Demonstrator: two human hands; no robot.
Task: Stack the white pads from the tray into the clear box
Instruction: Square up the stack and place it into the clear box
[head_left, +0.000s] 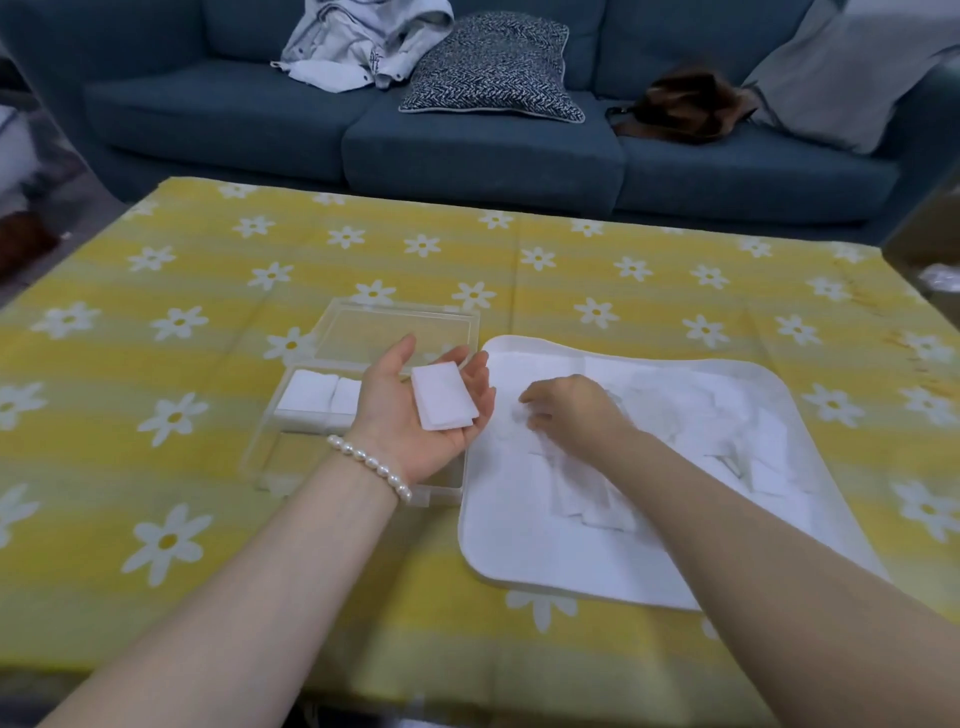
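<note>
My left hand (410, 410) lies palm up above the clear box (270, 467), fingers relaxed, carrying a small stack of white pads (444, 397) on its palm. Inside the box's far end sit two stacks of white pads (314, 397). The box's clear lid (395, 330) stands open behind it. My right hand (569, 408) is palm down over the white tray (519, 566), fingers curled onto the loose pads (582, 499); whether it pinches one is hidden by the hand and by blur.
A yellow tablecloth with white daisies (208, 291) covers the table. Behind it stands a blue sofa (483, 150) with a patterned cushion (493, 67), crumpled clothing (363, 41) and a brown bag (685, 106).
</note>
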